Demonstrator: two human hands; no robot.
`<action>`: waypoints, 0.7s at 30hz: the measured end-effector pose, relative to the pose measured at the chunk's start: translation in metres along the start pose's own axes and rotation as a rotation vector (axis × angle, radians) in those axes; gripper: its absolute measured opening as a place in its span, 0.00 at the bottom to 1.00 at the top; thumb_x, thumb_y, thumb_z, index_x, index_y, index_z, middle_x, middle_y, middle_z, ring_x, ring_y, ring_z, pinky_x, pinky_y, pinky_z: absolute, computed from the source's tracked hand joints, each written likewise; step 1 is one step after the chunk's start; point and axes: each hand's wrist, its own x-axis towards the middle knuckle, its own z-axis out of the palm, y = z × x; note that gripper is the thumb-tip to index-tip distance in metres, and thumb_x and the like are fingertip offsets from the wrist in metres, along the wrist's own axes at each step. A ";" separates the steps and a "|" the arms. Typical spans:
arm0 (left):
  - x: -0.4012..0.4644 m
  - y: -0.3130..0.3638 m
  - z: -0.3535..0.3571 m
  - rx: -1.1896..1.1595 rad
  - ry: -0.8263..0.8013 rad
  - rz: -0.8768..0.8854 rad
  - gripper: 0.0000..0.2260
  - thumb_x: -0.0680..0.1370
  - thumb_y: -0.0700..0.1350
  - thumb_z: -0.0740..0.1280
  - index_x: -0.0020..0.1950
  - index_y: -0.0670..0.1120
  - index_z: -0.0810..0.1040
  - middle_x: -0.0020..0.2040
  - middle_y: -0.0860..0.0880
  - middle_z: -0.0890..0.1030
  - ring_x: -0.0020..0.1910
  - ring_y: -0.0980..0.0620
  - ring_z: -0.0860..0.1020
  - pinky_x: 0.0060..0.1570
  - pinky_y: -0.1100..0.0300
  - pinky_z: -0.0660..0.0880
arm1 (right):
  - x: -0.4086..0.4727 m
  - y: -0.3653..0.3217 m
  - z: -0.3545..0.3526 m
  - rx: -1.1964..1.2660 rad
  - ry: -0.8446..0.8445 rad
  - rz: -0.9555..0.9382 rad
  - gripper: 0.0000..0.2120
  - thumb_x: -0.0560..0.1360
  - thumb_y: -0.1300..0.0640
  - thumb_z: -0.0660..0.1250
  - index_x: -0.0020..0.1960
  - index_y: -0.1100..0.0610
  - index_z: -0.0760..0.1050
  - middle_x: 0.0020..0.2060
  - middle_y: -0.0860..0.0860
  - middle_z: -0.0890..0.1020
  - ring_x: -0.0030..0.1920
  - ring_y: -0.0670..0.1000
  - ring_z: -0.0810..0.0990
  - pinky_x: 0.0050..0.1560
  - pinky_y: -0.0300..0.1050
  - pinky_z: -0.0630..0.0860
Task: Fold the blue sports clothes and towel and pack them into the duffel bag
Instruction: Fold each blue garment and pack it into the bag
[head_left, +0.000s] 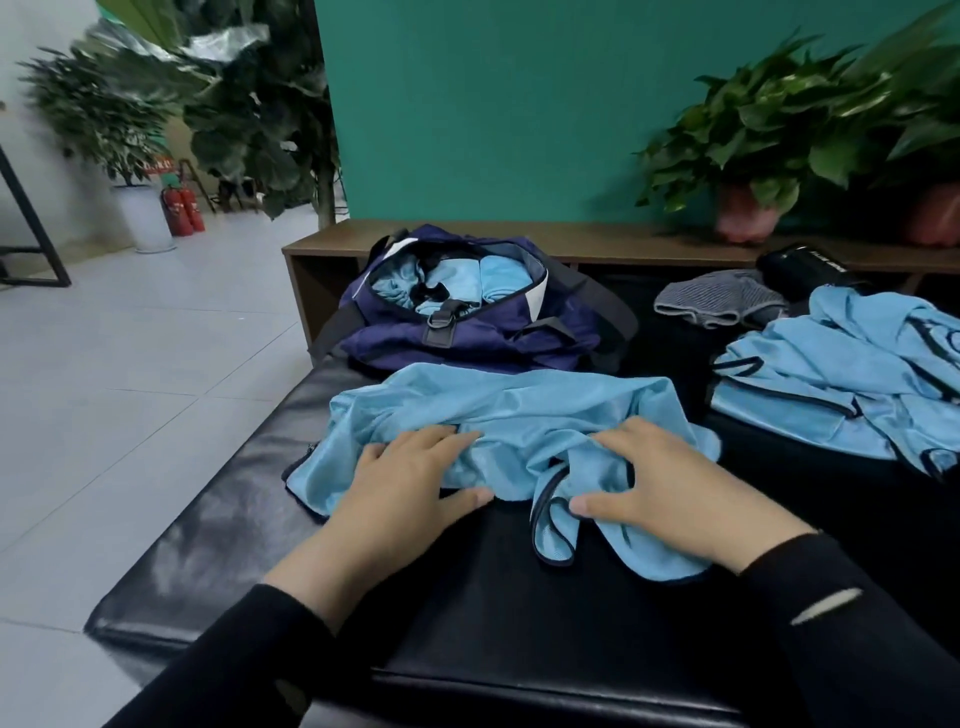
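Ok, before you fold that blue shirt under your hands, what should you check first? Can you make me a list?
1. Both hands on the shirt: ok. The left hand and right hand rest flat on the blue garment.
2. Shirt smoothed out: not ok. It is bunched and wrinkled, with a strap hanging toward the front.
3. Room on the black bench to fold: ok.
4. Duffel bag open: ok. Blue clothes already show inside.
5. Space left in the bag: cannot tell.
6. Other pieces waiting: ok. More blue clothes and a grey cloth lie to the right.
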 end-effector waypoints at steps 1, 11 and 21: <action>0.002 0.000 0.001 -0.016 0.077 -0.012 0.15 0.79 0.63 0.63 0.64 0.62 0.75 0.64 0.59 0.74 0.68 0.54 0.69 0.64 0.51 0.63 | 0.005 0.003 0.007 -0.032 0.086 0.015 0.11 0.76 0.40 0.70 0.53 0.43 0.75 0.49 0.42 0.75 0.51 0.46 0.76 0.55 0.48 0.75; 0.012 0.014 -0.054 -0.341 0.693 -0.097 0.04 0.80 0.45 0.67 0.49 0.47 0.81 0.41 0.48 0.81 0.44 0.45 0.76 0.46 0.51 0.71 | -0.001 -0.008 -0.030 0.530 0.652 -0.005 0.13 0.81 0.58 0.61 0.41 0.64 0.76 0.37 0.62 0.79 0.30 0.49 0.69 0.29 0.40 0.63; 0.015 -0.010 -0.032 -0.063 0.380 -0.290 0.26 0.73 0.40 0.70 0.69 0.56 0.72 0.65 0.49 0.75 0.64 0.43 0.74 0.60 0.43 0.70 | 0.011 0.034 -0.025 0.577 0.466 0.213 0.22 0.82 0.57 0.64 0.74 0.47 0.70 0.66 0.48 0.79 0.66 0.51 0.77 0.67 0.53 0.73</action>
